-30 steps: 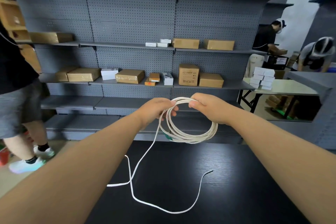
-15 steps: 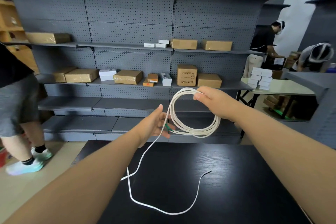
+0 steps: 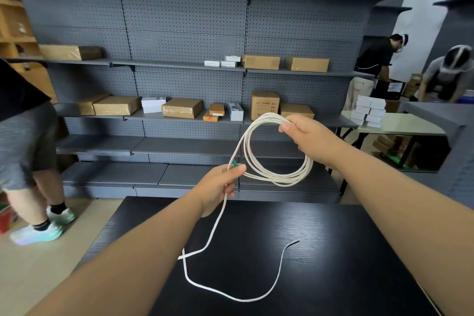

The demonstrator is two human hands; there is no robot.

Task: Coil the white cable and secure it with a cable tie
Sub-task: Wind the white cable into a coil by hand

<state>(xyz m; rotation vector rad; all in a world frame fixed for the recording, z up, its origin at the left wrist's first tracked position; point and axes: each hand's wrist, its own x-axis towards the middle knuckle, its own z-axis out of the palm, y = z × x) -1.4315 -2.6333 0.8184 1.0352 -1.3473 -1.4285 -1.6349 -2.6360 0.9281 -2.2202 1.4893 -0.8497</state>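
While the right hand (image 3: pixel 305 136) grips the top of the coiled white cable (image 3: pixel 282 181) with curled fingers and thumb, several loops hang from it above the far edge of the black tabletop (image 3: pixel 333 251). The left hand (image 3: pixel 220 185), lower and also above the tabletop's far edge, pinches a single strand of the cable between thumb and forefinger, just beside the lower left of the loops. A small green piece (image 3: pixel 234 163) shows at its thumb tip; what it is cannot be told. From the left hand the uncoiled remainder drops to the tabletop, kinks sharply near the tabletop's left side, sweeps in an open curve toward the near edge, and ends with its free tip near the tabletop's middle. Beyond the tabletop stand grey pegboard shelves (image 3: pixel 184 41) bearing cardboard boxes (image 3: pixel 182 108).
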